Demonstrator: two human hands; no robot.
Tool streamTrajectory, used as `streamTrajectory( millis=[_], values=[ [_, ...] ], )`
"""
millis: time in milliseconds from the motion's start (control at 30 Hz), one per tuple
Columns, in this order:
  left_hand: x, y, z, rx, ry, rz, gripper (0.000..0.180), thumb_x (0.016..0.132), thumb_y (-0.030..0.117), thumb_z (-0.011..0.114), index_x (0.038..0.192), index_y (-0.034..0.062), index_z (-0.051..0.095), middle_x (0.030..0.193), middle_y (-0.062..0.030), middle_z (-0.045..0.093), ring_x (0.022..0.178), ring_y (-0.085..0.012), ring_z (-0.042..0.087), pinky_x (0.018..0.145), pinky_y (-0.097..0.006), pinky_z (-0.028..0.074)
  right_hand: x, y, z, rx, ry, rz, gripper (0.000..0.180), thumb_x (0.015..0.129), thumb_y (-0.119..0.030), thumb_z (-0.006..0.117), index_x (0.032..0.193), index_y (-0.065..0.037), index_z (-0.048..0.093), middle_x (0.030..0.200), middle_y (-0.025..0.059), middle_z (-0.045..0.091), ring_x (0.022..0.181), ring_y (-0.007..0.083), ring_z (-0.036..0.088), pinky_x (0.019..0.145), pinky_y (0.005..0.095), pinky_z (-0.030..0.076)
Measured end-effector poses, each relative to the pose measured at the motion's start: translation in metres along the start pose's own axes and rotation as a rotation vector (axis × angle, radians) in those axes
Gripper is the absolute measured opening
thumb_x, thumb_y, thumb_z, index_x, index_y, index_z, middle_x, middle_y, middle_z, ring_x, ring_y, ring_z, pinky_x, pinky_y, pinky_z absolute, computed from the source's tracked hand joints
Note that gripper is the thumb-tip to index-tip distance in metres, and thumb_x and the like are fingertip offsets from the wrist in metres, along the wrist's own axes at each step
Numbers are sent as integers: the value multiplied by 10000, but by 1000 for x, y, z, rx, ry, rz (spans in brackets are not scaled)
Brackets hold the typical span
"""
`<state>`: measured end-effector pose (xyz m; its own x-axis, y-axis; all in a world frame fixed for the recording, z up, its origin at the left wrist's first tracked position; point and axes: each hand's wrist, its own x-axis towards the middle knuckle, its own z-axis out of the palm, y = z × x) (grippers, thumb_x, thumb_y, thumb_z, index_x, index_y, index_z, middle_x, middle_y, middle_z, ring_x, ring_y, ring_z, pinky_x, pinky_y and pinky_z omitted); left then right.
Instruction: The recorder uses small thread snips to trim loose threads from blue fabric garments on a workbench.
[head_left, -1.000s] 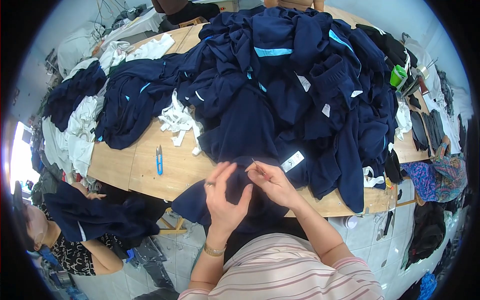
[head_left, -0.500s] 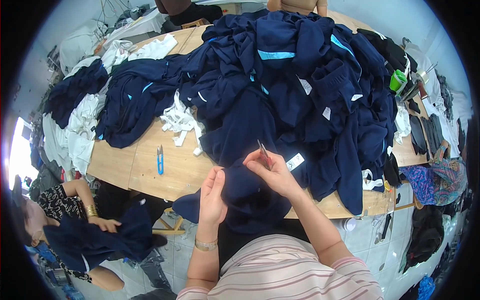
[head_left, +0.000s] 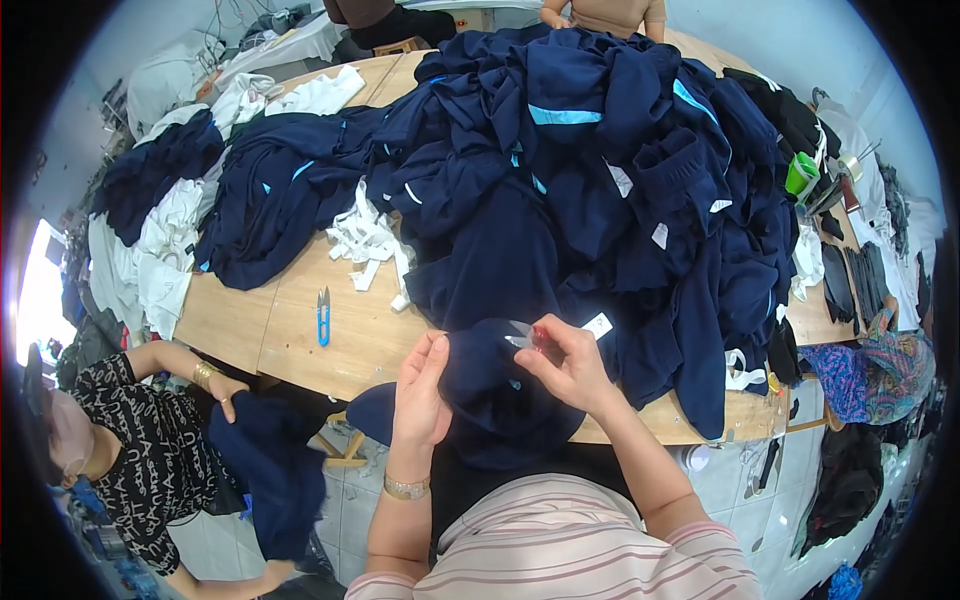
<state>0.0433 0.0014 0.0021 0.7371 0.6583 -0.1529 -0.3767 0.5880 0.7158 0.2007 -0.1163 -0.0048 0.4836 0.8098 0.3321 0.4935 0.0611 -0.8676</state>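
**Both hands working a navy garment at the tabletop's near edge**

A wooden tabletop (head_left: 290,330) is carrying a large heap of navy garments (head_left: 600,180) with light-blue stripes, which is covering most of its middle and far side. Folded white cloth (head_left: 150,250) is lying at the left end, and white strips (head_left: 368,240) are trailing from the heap's near left edge.

The navy garment (head_left: 490,385) being handled is draping over the near edge of the tabletop, bunched up between the two hands and hanging down toward the person's lap.

The left hand (head_left: 420,390) is rising from the lower edge with the forearm nearly upright, a gold watch on the wrist; its fingers are curling closed on the left side of the bunched fabric. The right hand (head_left: 570,365) is coming in from the lower right with the wrist bent inward; its fingers are pinching a small red-handled thread snip (head_left: 528,337), blades pointing left over the cloth.

A blue thread snip (head_left: 323,317) is lying on bare wood, well apart to the left. At lower left another person's hand (head_left: 222,385) is holding dark cloth.
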Motion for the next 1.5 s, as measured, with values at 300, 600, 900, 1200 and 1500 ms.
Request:
streamTrajectory(
  millis=[300, 600, 900, 1200, 1500],
  values=[
    [-1, 3, 3, 4, 48, -75, 97, 954, 143, 528, 968, 57, 572, 924, -17, 642, 837, -73, 598, 784, -205, 469, 5, 2, -3, -441, 30, -445, 377, 781, -420, 691, 725, -80, 540, 577, 29, 511, 472, 189, 533, 454, 288, 399],
    [0, 0, 5, 26, 25, -92, 97, 955, 141, 529, 973, 55, 572, 913, -9, 635, 829, -60, 584, 765, -192, 456, 6, -1, -6, -511, -7, -463, 353, 736, -385, 736, 710, -74, 571, 596, 41, 566, 497, 200, 568, 463, 288, 409],
    [-1, 2, 5, 69, 51, -48, 82, 948, 114, 538, 964, 44, 577, 888, 7, 606, 813, -46, 553, 764, -184, 434, 7, -7, -9, -449, -61, -363, 362, 781, -405, 693, 720, -70, 571, 597, 54, 561, 504, 216, 569, 472, 307, 412],
    [-1, 0, 4, 218, 14, 35, 89, 901, 84, 614, 943, 6, 622, 839, 13, 609, 745, -31, 518, 705, -171, 406, 15, -16, -17, -374, -247, -250, 432, 841, -467, 610, 701, -68, 519, 583, 58, 546, 485, 236, 533, 461, 316, 386],
    [-5, 5, 9, 374, 15, 38, 97, 896, 83, 622, 938, -5, 627, 810, 26, 600, 688, -11, 489, 653, -146, 379, 17, -18, -19, -477, -252, -332, 423, 843, -469, 600, 706, -75, 533, 585, 54, 556, 475, 226, 538, 445, 304, 391]
  ],
)
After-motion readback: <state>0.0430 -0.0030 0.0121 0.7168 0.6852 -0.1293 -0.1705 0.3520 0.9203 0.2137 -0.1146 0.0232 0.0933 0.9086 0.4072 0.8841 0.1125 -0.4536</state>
